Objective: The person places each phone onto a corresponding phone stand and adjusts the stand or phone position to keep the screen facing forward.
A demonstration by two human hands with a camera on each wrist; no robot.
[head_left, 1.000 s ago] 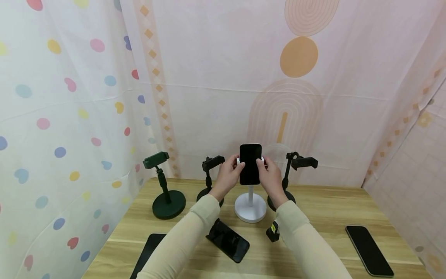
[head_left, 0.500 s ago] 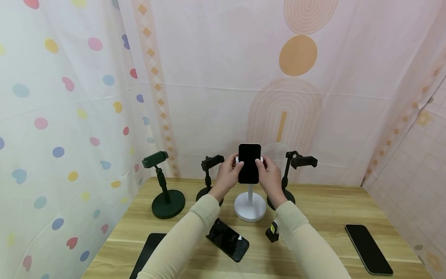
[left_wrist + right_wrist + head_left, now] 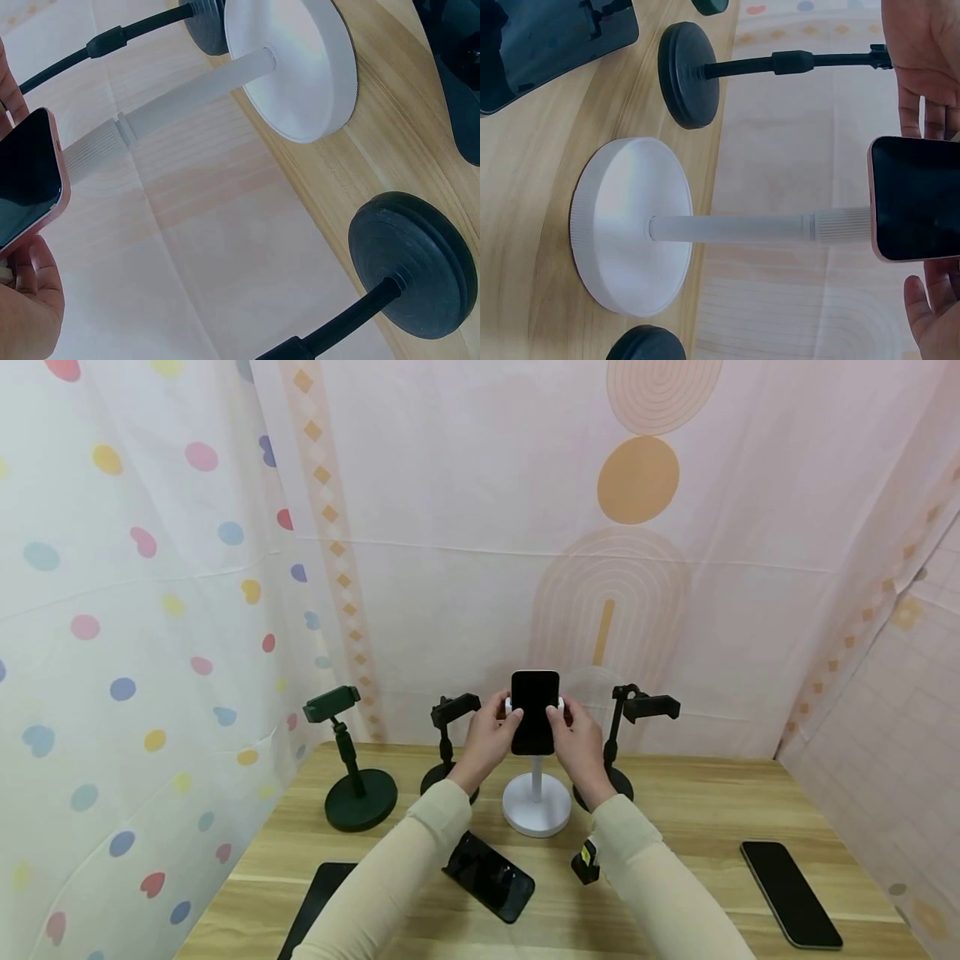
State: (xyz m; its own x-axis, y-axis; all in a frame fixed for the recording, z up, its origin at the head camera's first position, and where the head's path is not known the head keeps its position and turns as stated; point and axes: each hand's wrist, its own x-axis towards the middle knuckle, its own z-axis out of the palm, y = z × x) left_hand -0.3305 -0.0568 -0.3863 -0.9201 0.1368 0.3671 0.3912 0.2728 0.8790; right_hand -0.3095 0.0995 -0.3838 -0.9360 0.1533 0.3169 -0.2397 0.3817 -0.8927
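Observation:
A smartphone (image 3: 535, 712) with a dark screen stands upright at the head of a white phone stand (image 3: 537, 806). My left hand (image 3: 487, 742) grips its left side, thumb on the front edge. On the opposite side my right hand (image 3: 579, 745) does the same. White clamp ends show beside the phone under the fingers; the rest of the clamp is hidden behind it. The left wrist view shows the phone's pinkish frame (image 3: 64, 169) above the stand's ribbed neck (image 3: 97, 154). From the right wrist, the round white base (image 3: 634, 225) rests on the wood.
A green stand (image 3: 360, 797) and a black stand (image 3: 455, 710) are to the left; another black stand (image 3: 652, 707) is right. Phones lie near the front: one centre (image 3: 491, 877), one right (image 3: 791, 893). A dark flat object (image 3: 322, 897) is partly under my left sleeve. A small black object (image 3: 586, 863) sits by my right sleeve.
Both hands keep their hold on the phone at the white stand. The whole head view drifts very slightly left; nothing else visibly moves.

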